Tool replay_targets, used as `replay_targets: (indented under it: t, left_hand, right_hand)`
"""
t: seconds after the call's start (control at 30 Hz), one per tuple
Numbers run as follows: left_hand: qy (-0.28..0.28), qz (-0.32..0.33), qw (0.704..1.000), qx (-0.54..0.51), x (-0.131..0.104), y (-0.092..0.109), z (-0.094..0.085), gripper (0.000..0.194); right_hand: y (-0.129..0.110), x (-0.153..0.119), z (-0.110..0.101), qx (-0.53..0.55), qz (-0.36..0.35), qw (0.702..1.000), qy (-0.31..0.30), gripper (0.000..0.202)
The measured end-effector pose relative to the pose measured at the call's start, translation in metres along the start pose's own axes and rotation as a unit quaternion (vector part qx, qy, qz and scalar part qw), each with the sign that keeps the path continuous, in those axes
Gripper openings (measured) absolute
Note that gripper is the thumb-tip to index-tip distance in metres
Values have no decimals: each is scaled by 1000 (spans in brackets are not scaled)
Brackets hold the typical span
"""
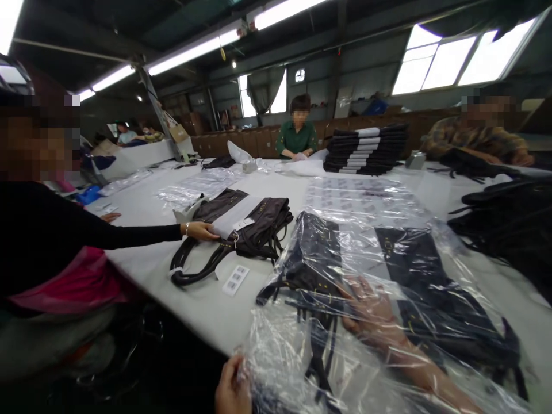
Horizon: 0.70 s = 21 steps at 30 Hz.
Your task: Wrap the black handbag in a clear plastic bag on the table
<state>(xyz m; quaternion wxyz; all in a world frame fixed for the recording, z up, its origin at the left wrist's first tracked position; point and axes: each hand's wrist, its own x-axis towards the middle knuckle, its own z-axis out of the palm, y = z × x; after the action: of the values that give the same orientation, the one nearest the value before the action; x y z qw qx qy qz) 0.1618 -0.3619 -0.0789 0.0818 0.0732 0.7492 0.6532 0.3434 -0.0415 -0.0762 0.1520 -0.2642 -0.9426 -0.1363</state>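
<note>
A dark bag (319,259) with straps lies inside a clear plastic bag (388,241) at the near edge of the white bench (150,264). The right hand (371,313) is pushed inside the plastic bag, fingers spread wide and flat beside the dark bag. The left hand (230,388) grips the open mouth of the plastic at the bench edge, fingers closed on the film. Just to the left, a co-worker's hand (202,231) in a black sleeve rests on another dark handbag (245,227), with a sheet of labels (235,280) lying near it. Farther back stand a stack of folded bags (366,149) and loose plastic sleeves (202,187); a person in green (297,138) sits at the far side.
</note>
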Motion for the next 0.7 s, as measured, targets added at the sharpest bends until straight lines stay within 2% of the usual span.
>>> replay_targets:
  t: [0.1,0.2,0.23,0.3,0.4,0.47,0.5,0.57,0.63,0.7]
  left_hand:
    - [-16,27,999,40,9,9,-23,39]
    - [-18,62,993,97,18,8,-53,44]
    - [-15,56,993,103,19,6,-61,46]
    - [-15,3,997,70,15,1,-68,51]
    - [-5,-90,993,-76,-2,-4,-54,66]
    - [-15,-166,971,-169,-15,-3,-35,80]
    - [-21,-209,956,-203,-19,-3,-27,80]
    - [-27,-270,932,-242,-21,-4,-18,68]
    - [-16,-275,930,-244,-17,-8,-19,57]
    - [-22,-263,939,-220,-11,-16,-25,57]
  right_hand:
    - [-6,2,-12,11,0,1000,-28,64]
    - [-9,4,-15,-3,23,999,-45,64]
    - [-10,4,-14,-10,29,998,-49,64]
    - [-11,4,-13,-22,37,998,-56,63]
    - [-12,6,-14,-30,34,997,-63,61]
    - [-14,7,-17,-40,37,996,-67,61]
    - [-14,8,-19,-43,36,996,-71,60]
    - [-15,9,-21,-46,34,995,-77,59]
    - [-14,9,-21,-46,33,995,-81,58]
    - [-14,8,-20,-48,34,995,-78,59]
